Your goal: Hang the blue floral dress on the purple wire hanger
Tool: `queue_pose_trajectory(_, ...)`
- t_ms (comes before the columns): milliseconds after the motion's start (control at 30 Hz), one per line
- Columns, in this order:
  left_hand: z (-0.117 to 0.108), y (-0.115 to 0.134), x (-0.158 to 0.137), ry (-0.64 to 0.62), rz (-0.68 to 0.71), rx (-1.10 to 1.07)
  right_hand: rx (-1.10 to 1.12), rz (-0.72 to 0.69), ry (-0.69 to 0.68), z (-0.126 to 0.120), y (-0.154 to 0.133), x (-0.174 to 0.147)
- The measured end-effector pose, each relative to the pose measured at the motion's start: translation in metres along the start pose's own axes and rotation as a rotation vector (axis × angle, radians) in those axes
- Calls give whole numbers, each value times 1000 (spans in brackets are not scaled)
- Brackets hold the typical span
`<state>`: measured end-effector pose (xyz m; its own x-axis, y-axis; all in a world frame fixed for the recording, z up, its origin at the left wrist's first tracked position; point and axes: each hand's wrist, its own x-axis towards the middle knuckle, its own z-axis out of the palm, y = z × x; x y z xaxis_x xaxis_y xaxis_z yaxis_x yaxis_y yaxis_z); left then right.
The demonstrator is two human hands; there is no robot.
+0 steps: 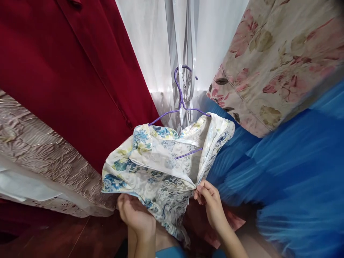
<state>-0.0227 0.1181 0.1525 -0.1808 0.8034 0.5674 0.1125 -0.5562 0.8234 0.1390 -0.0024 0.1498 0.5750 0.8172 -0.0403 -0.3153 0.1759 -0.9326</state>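
Note:
A white garment with blue and yellow flowers (120, 154), perhaps a dress or blouse, hangs on a purple hanger (180, 94) in the middle of the view. Its neck opening gapes down to a point, and the hanger's lower bar shows inside. At that point my right hand (209, 199) is closed, pinching the edge of the cloth between thumb and fingers. My left hand (137, 213) is below the garment's left side, its fingers curled at the lower edge. Part of those fingers is hidden behind the cloth.
Pale glossy straps (176, 39) hang behind the hanger's hook. A dark red garment (80, 71) and a textured beige one (53, 143) hang to the left. On the right are a pink-flowered cloth (282, 61) and blue tulle (295, 161). Reddish-brown floor (67, 236) shows below.

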Motion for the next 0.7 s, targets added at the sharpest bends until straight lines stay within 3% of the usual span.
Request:
queue_pose_trajectory(33, -1, -1, -6, 147, 4, -18, 19, 4, 18, -1, 1, -4)
queue_pose_trajectory(67, 0, -1, -14, 211, 8, -26, 27, 8, 24, -2, 1, -8)
queue_pose_trajectory(100, 1, 2, -23, 161, 15, -24, 19, 15, 11, -2, 0, -11)
queue_pose_trajectory(200, 12, 15, -52, -424, 50, 13, -56, 59, -103, -1, -8, -19)
queue_pose_trajectory(267, 22, 21, -65, -653, 62, 17, -117, 93, -183, 1, -16, -22)
queue_pose_trajectory(367, 33, 24, -70, -698, 32, 1, -180, 116, -237, 4, -29, -23)
queue_pose_trajectory(500, 35, 27, -62, -756, 14, -20, -158, 119, -210, 9, -48, -10)
queue_pose_trajectory(700, 16, 40, -42, -1005, 110, 158, -45, -74, -200, 40, -112, 38)
